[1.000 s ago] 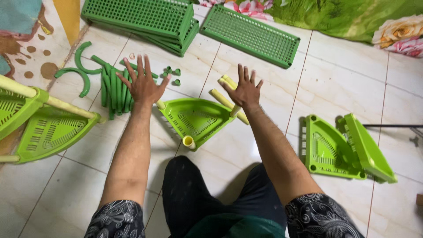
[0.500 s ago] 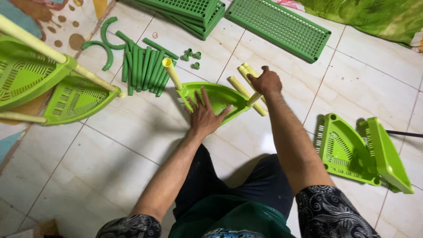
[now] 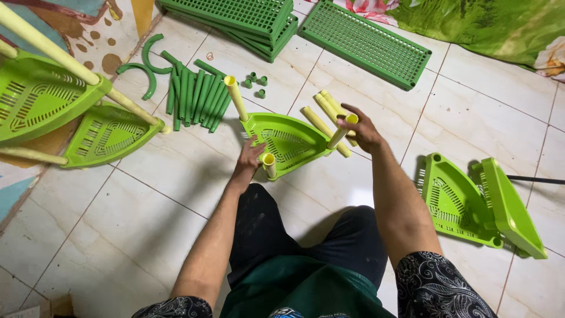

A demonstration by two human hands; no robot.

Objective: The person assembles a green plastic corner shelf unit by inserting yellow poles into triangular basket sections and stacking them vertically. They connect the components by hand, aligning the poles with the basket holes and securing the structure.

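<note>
A light green corner shelf tray [image 3: 291,141] lies on the tiled floor in front of me, with yellow tubes [image 3: 236,97] standing in its corner sockets. My left hand [image 3: 250,156] rests on the tray's near left edge, beside a short yellow tube [image 3: 269,165]. My right hand [image 3: 362,126] grips another yellow tube [image 3: 342,131] at the tray's right corner. Loose yellow tubes [image 3: 326,109] lie on the floor behind that hand.
Dark green rods [image 3: 197,94] and curved pieces [image 3: 144,68] lie at the upper left. Green mesh panels [image 3: 368,41] and a stacked set [image 3: 235,15] sit at the back. A partly built shelf [image 3: 53,106] stands left; two corner trays [image 3: 477,203] lie right.
My left hand moved from the middle of the tray to its near left edge. My right hand picked up a yellow tube and now holds it at the tray's right corner.
</note>
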